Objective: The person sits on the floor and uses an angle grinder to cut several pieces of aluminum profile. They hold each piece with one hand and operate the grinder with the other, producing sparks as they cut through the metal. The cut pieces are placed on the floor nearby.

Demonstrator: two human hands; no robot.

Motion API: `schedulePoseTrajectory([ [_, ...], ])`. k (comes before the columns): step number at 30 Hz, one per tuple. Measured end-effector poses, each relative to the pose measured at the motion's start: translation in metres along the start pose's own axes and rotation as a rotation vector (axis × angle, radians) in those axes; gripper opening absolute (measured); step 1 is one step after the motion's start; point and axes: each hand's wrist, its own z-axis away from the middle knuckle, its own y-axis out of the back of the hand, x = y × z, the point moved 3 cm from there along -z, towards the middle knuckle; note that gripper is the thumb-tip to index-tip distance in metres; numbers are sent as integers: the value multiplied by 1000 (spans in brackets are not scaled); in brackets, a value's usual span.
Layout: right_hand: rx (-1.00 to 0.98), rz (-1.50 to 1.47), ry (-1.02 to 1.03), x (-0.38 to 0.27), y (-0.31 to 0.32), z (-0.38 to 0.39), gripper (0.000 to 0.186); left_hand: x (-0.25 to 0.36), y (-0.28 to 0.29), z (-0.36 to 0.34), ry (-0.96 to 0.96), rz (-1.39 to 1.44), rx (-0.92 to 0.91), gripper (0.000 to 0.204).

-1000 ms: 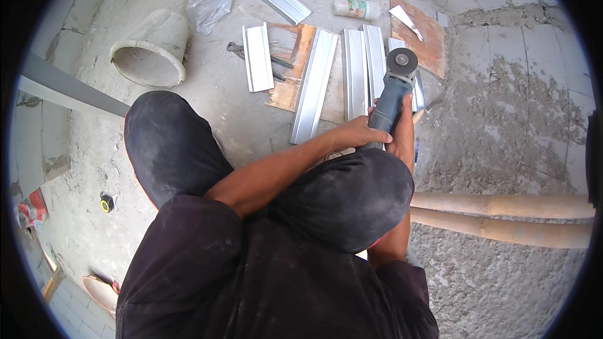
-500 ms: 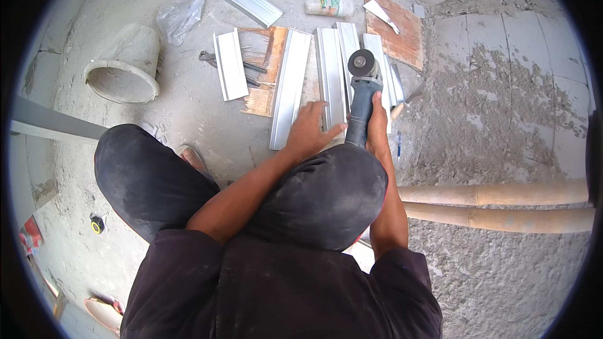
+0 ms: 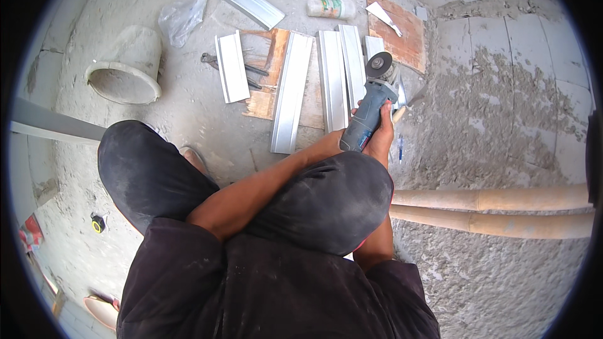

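Observation:
I hold a blue-grey angle grinder (image 3: 367, 116) with a dark disc at its top in my right hand (image 3: 383, 135), tilted just above my right knee. My left hand (image 3: 336, 141) reaches behind the grinder's lower body; its fingers are hidden. Several silver metal channel pieces (image 3: 291, 91) lie on the floor beyond, some on a splintered wooden board (image 3: 259, 103). Dark pincers (image 3: 209, 58) lie partly under a short channel piece. A wooden-handled tool (image 3: 399, 113) and a blue pen (image 3: 400, 149) lie right of the grinder.
A grey bucket (image 3: 125, 47) lies on its side at left, near a plastic bag (image 3: 182, 16). A bottle (image 3: 330, 8) and plywood (image 3: 396, 47) lie at the back. Two bamboo poles (image 3: 521, 198) cross the right side. A tape measure (image 3: 98, 225) is at lower left, a grey post (image 3: 50, 122) above it.
Half a second ago my left hand was off the grinder with fingers spread; now it is behind the grinder's body. The grinder has shifted right and tilted, its disc farther right.

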Motion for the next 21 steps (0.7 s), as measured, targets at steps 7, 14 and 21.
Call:
schedulePoseTrajectory([
  [7, 5, 32, -40, -4, -2, 2, 54, -1, -4, 0, 31, 8, 35, 83],
  [14, 25, 103, 18, 2, 3, -5, 56, -4, -4, 2, 193, 23, 79, 79],
  [21, 78, 125, -105, 0, 11, -18, 69, 4, -10, -3, 78, -4, 118, 75],
])
